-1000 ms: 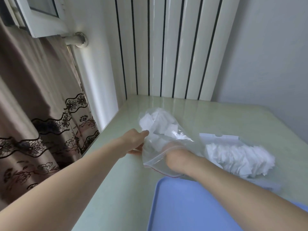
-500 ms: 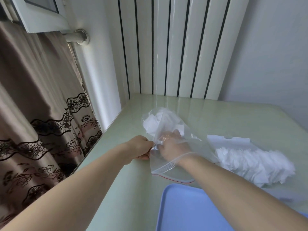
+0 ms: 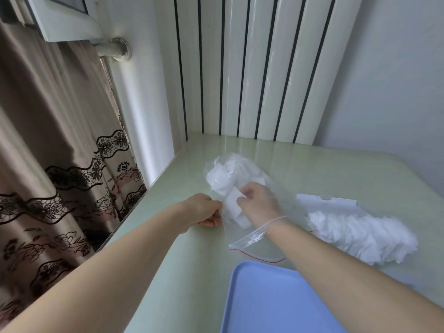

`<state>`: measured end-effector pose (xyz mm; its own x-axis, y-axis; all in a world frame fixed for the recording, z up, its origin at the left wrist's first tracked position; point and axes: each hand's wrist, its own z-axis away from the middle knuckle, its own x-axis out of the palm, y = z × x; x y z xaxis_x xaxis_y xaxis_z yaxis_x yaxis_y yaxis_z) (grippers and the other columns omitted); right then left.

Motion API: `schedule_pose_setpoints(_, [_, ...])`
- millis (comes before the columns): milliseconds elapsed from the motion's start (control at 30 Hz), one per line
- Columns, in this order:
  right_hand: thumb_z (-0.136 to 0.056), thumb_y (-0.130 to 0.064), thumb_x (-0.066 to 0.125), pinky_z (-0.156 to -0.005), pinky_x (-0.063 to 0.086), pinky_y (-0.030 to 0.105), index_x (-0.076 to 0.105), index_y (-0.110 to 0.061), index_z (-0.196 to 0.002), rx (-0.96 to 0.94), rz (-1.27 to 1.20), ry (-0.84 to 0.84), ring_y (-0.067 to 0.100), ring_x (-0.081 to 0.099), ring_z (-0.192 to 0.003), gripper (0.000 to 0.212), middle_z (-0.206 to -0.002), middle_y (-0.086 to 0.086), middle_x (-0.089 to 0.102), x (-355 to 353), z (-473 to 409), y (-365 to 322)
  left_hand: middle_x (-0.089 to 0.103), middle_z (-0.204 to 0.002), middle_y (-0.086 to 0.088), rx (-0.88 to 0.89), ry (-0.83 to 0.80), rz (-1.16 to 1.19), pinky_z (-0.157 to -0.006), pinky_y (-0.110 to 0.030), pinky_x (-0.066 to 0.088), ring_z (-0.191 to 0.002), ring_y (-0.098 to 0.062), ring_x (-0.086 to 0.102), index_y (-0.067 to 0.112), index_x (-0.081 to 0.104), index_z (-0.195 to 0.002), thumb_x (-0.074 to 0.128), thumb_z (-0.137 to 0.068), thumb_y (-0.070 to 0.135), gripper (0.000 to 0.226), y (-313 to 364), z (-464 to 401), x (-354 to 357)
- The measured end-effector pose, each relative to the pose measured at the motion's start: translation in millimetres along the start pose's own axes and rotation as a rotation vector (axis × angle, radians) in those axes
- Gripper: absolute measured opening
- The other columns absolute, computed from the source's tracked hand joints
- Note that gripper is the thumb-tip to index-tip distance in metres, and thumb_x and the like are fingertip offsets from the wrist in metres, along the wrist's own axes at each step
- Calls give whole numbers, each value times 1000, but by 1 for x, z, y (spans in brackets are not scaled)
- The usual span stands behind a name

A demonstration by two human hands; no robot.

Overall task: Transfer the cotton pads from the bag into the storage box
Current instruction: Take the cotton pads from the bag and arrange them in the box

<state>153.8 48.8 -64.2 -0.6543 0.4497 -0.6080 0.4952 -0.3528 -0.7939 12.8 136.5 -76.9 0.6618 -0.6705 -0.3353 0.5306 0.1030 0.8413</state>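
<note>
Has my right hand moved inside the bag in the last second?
Yes. The right hand pushed deeper into the bag, away from its red-lined mouth toward the cotton pads.

Right hand (image 3: 258,204) sits inside the clear bag (image 3: 242,239) — fingertips hidden among cotton pads (image 3: 222,179), pad count can't tell. Blue tray (image 3: 271,301) cut off by bottom edge — rt pile (image 3: 360,233) blurred.
</note>
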Motion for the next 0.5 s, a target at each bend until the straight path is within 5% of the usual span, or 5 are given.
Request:
schedule_pose_setpoints(133, [-81,-4,64,-88,55,45,62,-14,-88,177,-299,43,33,67,-94,12,-100,14,67,6,6,8,71,-88,-9,10,16,-6,-71,-22,56,-70,-14,65,7,68,-87,57,-94,19,18,0,0,1])
schedule_pose_setpoints(233, [-87,12,55,-64,57,33,47,-13,-74,325,-590,-21,29,58,-73,28,-87,13,53,-2,6,4,75,-101,-16,0,18,-51,-66,-19,54,-73,-15,67,-2,71,-102,58,-93,25,31,-3,-4,0])
schedule_pose_setpoints(367, [-86,24,45,-46,57,26,49,-5,-119,414,-934,-56,28,50,-76,44,-111,14,41,-14,19,-2,75,-105,-16,-9,20,-60,-62,-17,53,-73,-15,69,-5,68,-112,60,-92,28,39,-3,-3,0])
schedule_pose_setpoints(500, [-93,10,52,-61,61,27,50,-3,-127,334,-645,-111,29,56,-93,37,-115,14,48,-13,12,5,72,-93,-10,5,21,-33,-62,-16,52,-70,-14,66,2,68,-100,60,-93,23,24,-2,0,1])
